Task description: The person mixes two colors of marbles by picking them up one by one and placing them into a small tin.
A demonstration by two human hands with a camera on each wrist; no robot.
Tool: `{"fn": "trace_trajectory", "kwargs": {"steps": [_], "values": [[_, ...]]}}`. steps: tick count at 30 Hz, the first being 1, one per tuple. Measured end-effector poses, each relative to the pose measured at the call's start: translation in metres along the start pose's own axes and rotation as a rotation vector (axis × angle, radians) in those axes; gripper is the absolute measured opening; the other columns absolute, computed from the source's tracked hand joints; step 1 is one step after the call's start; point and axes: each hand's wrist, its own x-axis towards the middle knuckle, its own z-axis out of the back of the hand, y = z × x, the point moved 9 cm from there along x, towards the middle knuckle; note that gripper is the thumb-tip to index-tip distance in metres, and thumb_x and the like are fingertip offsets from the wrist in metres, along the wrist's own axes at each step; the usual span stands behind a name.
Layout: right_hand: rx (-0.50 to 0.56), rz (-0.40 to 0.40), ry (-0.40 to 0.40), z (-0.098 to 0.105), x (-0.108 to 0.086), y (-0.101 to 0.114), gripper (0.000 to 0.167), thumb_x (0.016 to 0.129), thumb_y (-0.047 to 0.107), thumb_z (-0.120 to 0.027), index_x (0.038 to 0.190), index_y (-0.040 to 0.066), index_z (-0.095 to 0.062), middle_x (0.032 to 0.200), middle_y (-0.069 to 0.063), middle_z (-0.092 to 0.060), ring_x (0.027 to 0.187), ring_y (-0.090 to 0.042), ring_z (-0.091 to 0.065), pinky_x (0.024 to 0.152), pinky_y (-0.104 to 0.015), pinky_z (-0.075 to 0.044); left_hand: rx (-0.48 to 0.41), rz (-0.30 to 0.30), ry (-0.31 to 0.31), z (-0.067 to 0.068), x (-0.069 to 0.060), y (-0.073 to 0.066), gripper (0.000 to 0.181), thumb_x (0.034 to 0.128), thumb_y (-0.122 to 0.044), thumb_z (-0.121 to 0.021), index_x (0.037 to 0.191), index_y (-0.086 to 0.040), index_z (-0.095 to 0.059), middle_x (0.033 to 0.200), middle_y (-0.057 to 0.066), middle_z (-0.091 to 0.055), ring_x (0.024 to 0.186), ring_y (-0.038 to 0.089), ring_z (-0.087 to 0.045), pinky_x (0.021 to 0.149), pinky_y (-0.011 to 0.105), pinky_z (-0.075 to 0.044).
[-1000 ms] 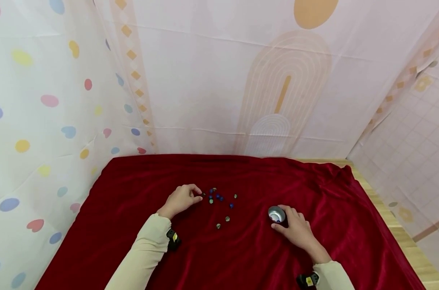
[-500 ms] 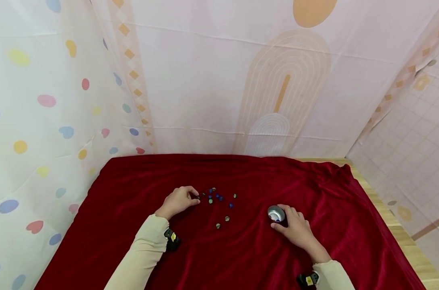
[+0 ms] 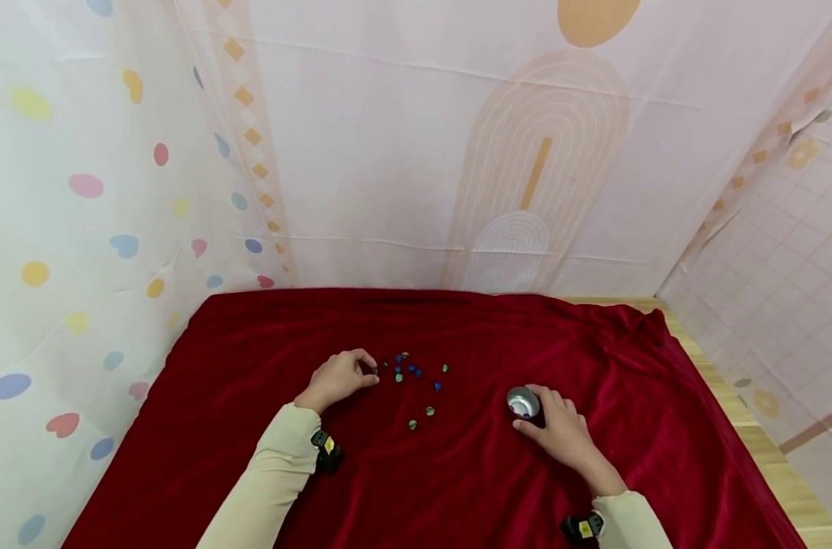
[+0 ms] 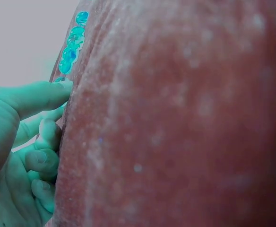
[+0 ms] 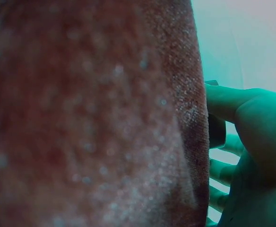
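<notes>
On the red cloth [image 3: 484,465], my left hand [image 3: 336,379] is low, its thumb and index finger pinching a small dark marble [image 3: 375,371]. In the left wrist view, the thumb tip covers most of what lies at the fingertips. Just right of that hand lie several blue marbles [image 3: 412,368] and clear greenish marbles [image 4: 75,39], loosely grouped. My right hand [image 3: 563,431] grips a small silver metal bowl [image 3: 523,401], thumb and fingers curled round its right side. Inside the bowl a blue marble or two show at the bottom.
Two greenish marbles [image 3: 430,411] lie apart, nearer the front, and a blue marble [image 3: 438,386] sits between the group and the bowl. A patterned curtain [image 3: 388,152] hangs behind. Bare wooden tabletop [image 3: 738,389] shows along the right edge.
My left hand has drawn slightly left, away from the marble group, with a small marble at its fingertips. The right hand and bowl stay where they were.
</notes>
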Motion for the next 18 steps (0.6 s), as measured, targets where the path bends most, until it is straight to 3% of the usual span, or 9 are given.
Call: {"fn": "trace_trajectory", "kwargs": {"steps": [18], "values": [[0.007,0.003,-0.001,-0.0012,0.0015,0.0008,0.06,0.085,0.034,-0.073,0.136,0.012,-0.047,0.125,-0.011,-0.056,0.11,-0.032,-0.048,0.081,-0.045,-0.035,-0.023,0.06,-0.01,0.0013,0.0025,0.0045,0.02,0.0843,-0.028,-0.073,0.101,-0.017,-0.069,0.073,0.0,-0.058,0.062,0.014,-0.051,0.056,0.028,-0.038]]}}
